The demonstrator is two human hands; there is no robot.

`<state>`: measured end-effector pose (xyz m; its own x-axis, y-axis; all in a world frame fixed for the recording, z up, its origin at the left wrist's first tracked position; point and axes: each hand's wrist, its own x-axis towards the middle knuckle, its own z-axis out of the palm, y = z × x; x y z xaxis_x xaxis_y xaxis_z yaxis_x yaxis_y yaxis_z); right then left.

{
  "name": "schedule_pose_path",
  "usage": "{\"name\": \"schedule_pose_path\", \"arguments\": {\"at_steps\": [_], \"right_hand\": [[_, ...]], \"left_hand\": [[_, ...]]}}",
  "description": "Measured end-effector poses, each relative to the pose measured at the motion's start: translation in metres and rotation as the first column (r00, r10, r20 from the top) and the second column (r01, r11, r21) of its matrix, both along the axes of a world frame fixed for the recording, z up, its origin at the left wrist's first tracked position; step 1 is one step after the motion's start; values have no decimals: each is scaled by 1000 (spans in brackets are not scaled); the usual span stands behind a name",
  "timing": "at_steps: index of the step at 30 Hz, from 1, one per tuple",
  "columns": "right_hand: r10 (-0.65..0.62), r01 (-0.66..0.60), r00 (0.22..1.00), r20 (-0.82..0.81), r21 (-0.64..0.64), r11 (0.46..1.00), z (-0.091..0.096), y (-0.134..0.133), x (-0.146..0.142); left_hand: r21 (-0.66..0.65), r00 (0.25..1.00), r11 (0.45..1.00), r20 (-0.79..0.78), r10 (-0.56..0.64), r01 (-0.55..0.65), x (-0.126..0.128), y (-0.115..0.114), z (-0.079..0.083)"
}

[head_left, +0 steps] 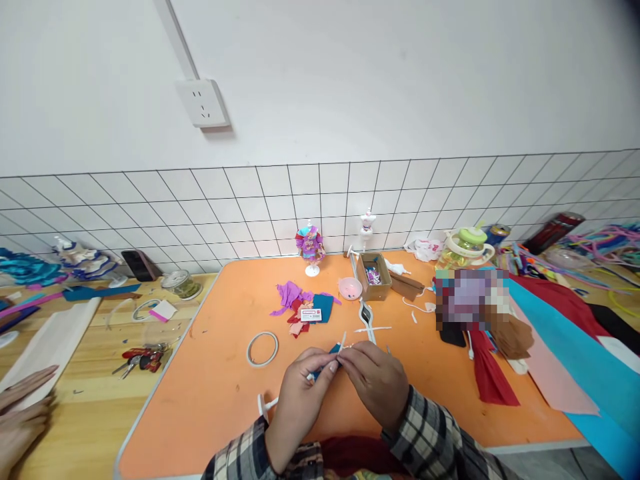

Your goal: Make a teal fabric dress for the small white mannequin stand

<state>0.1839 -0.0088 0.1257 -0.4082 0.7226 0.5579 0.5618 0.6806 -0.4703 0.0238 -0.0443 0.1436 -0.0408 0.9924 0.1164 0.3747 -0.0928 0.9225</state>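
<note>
My left hand (307,383) and my right hand (377,380) meet above the front of the orange table, fingertips pinched together. A thin white strip (343,341) sticks up from between them. Partly hidden behind my left hand lies a small white stand (262,405), tipped on its side, its round base showing at the left. Something blue (334,349) shows just behind my left fingers; I cannot make out its full shape. A roll of white tape (263,349) lies flat to the left of my hands.
Crepe paper scraps (293,298), a small white box (311,315), scissors (367,313), a pink bowl (350,289) and a cardboard box (375,277) lie beyond my hands. A dressed mini mannequin (311,247) stands behind. Another person's hands (25,407) rest on paper at left.
</note>
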Motion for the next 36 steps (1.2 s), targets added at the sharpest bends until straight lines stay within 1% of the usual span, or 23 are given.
{"name": "schedule_pose_path", "arguments": {"at_steps": [3,6,8,9,11,14,16,19,20,21,22,24,25,26,27,28,29,31,32,33,34,35,36], "right_hand": [[23,-20,996,87,-29,999,0,0,-3],[-37,45,986,165,-43,998,-4,0,-8],[-66,79,982,176,-67,995,-5,0,-11],[-67,84,985,160,-101,991,-6,0,-12],[-55,70,996,75,-211,975,-5,0,-13],[-68,30,994,-90,-372,928,-1,-1,-13],[-64,-5,987,-145,-430,903,2,-1,-12],[-59,-42,979,-193,-481,876,4,-2,-12],[-69,-57,972,-223,-514,856,4,-3,-13],[-84,-81,962,-261,-565,821,4,-3,-14],[-101,-117,948,-301,-627,770,4,-3,-14],[-131,-207,922,-365,-748,630,4,-4,-15],[-142,-243,913,-383,-788,565,5,-4,-15],[-151,-260,909,-390,-809,527,5,-4,-15],[-156,-257,908,-388,-813,523,6,-4,-14],[-156,-241,911,-381,-801,548,7,-4,-14],[-151,-212,918,-366,-777,593,8,-4,-13],[-125,-141,940,-319,-694,706,10,-4,-12],[-109,-114,950,-291,-652,750,11,-5,-11],[-94,-97,959,-269,-619,779,11,-5,-11],[-84,-89,963,-255,-599,796,11,-6,-12],[-79,-89,965,-252,-592,801,11,-6,-12],[-78,-99,962,-261,-601,793,10,-7,-13]], "left_hand": [[25,997,1000,-77,7,-5,-1,-1,-2],[40,986,999,-165,6,0,-2,0,-5],[42,979,999,-205,1,7,-2,0,-6],[41,976,999,-217,-1,10,-2,0,-6],[41,972,999,-233,-7,17,-2,0,-6],[60,965,998,-263,0,17,-2,0,-4],[74,956,997,-294,5,17,-2,1,-2],[85,949,996,-314,12,16,-1,3,1],[87,951,996,-308,15,12,-1,3,2],[87,956,996,-294,19,7,0,4,3],[83,961,997,-276,26,-3,0,4,4],[65,973,998,-230,38,-24,0,5,5],[52,978,998,-204,38,-28,0,4,6],[40,984,999,-178,27,-20,-1,4,6],[31,988,1000,-153,8,-3,-2,3,7],[26,991,999,-132,-17,21,-3,2,8],[26,992,999,-117,-41,44,-3,2,8],[35,990,997,-123,-67,72,-4,1,8],[42,988,996,-141,-66,73,-5,1,8],[51,984,996,-167,-58,68,-5,0,8],[61,980,996,-195,-49,62,-5,0,7],[70,975,996,-220,-39,55,-4,0,7],[78,971,996,-236,-32,52,-4,0,6]]}}
